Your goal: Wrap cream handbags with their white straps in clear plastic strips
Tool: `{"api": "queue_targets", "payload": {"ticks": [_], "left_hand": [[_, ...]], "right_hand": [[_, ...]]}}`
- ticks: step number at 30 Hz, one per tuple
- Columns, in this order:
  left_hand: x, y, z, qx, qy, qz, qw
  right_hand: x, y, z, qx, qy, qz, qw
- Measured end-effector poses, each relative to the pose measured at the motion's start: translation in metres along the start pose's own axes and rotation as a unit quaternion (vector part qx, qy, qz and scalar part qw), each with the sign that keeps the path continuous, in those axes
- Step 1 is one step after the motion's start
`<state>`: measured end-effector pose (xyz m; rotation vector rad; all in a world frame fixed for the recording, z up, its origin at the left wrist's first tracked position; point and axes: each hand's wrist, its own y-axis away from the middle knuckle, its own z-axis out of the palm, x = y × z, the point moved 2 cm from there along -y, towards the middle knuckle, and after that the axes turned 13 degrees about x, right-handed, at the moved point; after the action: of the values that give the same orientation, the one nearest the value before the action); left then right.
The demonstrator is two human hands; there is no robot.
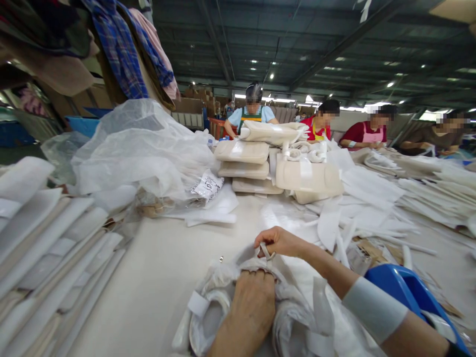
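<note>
A cream bag [241,255] lies on the table close to me, its handles [211,322] coiled in white wrapping. My left hand [255,302] is closed over the bag's upper edge, knuckles up, with its fingertips hidden in the folds. Just beyond it, my right hand [278,241] pinches a small pale strap loop [266,251] at the top of the bag. A small metallic piece [221,259] is on the table left of the bag.
Stacked cream bags [241,151] stand ahead, beside a large clear plastic sack [137,144]. Foam-wrapped bags [48,258] line the left. A blue tape dispenser [405,287] sits at right, near white foam sheets [368,193]. Several co-workers [255,111] work across the table.
</note>
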<state>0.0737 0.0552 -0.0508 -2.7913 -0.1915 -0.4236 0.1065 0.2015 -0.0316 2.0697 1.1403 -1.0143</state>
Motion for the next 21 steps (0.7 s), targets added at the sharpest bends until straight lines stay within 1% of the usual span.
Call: {"api": "queue_targets", "payload": {"ticks": [2,4,6,7,8,10,11,12,13,15,17,19,21], "left_hand": [[0.001,-0.001,-0.003,-0.032,0.006,-0.003,0.999],[0.002,0.0,-0.004,-0.043,0.013,-0.004,0.999],[0.001,0.003,-0.001,-0.025,0.018,-0.006,1.0],[0.0,0.005,0.0,-0.008,0.019,-0.008,1.0],[-0.001,0.006,0.002,0.011,0.02,-0.01,1.0],[-0.001,0.01,0.005,0.039,0.02,-0.005,0.999],[-0.001,0.01,0.006,0.045,0.019,0.0,0.999],[-0.001,0.01,0.006,0.045,0.018,0.006,0.999],[0.0,0.01,0.006,0.041,0.016,0.012,0.999],[0.0,0.008,0.005,0.019,0.012,0.017,1.0],[0.001,0.007,0.004,-0.001,0.01,0.021,1.0],[0.002,0.006,0.003,0.001,0.009,0.025,1.0],[0.003,0.006,0.004,0.006,0.007,0.028,1.0]], "right_hand": [[-0.016,-0.009,-0.004,-0.017,0.021,-0.01,1.0],[-0.03,-0.014,-0.007,-0.028,0.049,-0.017,0.998],[-0.037,-0.014,-0.011,-0.048,0.072,-0.009,0.996],[-0.038,-0.011,-0.014,-0.068,0.074,0.007,0.995],[-0.037,-0.007,-0.016,-0.095,0.064,0.032,0.993],[-0.034,0.005,-0.019,-0.146,0.009,0.086,0.985],[-0.031,0.011,-0.02,-0.16,-0.017,0.102,0.982],[-0.029,0.016,-0.019,-0.159,-0.036,0.11,0.98],[-0.026,0.021,-0.017,-0.144,-0.047,0.109,0.982],[-0.019,0.028,-0.011,-0.089,-0.067,0.105,0.988],[-0.013,0.034,-0.003,-0.035,-0.11,0.115,0.987],[-0.009,0.038,0.003,-0.003,-0.15,0.119,0.982],[-0.007,0.042,0.006,0.015,-0.16,0.107,0.981]]}}
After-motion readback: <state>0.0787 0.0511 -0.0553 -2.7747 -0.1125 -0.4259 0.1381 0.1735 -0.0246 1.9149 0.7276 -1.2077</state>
